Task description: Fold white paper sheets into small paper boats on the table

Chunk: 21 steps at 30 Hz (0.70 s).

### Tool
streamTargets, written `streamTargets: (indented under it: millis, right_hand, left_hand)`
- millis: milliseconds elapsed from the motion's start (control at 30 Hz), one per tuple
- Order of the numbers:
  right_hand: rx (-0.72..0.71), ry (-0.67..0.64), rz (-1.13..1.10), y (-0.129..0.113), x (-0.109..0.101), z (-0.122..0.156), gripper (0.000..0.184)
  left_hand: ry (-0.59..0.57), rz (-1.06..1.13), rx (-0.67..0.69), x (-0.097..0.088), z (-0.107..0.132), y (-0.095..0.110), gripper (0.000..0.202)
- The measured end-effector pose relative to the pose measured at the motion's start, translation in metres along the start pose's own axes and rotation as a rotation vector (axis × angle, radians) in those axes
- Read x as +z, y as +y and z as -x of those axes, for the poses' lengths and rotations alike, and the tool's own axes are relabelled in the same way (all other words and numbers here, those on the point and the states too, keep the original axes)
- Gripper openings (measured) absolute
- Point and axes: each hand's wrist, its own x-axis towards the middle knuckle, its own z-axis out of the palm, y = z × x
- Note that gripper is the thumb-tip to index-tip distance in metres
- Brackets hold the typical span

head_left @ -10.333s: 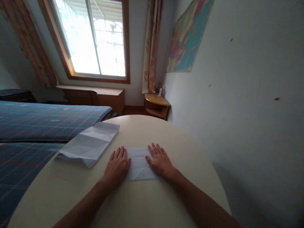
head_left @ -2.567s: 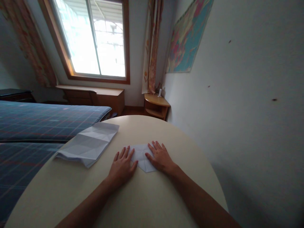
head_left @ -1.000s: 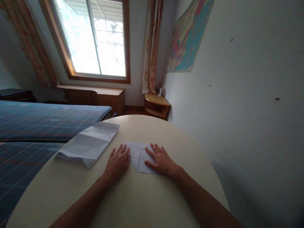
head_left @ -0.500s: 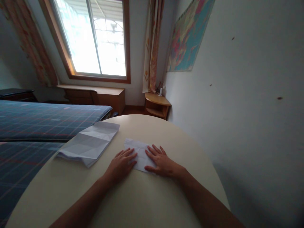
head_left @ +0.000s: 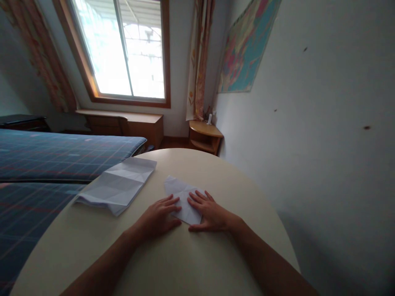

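Observation:
A small folded sheet of white paper (head_left: 186, 209) lies at a slant on the round cream table (head_left: 197, 263), with crease lines showing on it. My left hand (head_left: 159, 216) rests on its left edge, fingers stretched out and thumb on the tabletop beside it. Over the right part of the paper lies my right hand (head_left: 208, 211), flat with its fingers apart. The paper under both hands is partly hidden.
Creased larger sheets of white paper (head_left: 120, 185) lie in a stack at the table's left edge. Beyond that edge is a bed with a blue plaid cover (head_left: 68, 152). A white wall (head_left: 324, 172) runs along the right, and a wooden corner shelf (head_left: 205, 129) stands behind.
The small folded paper has turned clockwise under my hands, its far left corner moving away from me. My right thumb has slid a little nearer, off the paper's near edge.

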Motion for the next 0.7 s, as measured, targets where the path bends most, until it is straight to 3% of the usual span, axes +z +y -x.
streamTargets:
  millis: [267, 700]
  right_hand:
    - [0.001, 0.016, -0.007, 0.001, -0.004, 0.002, 0.092]
    - [-0.097, 0.087, -0.108, 0.002, -0.011, 0.008, 0.073]
  left_hand:
    - [0.036, 0.009, 0.007, 0.008, -0.002, -0.007, 0.029]
    - [0.003, 0.017, -0.036, 0.003, -0.004, -0.002, 0.021]
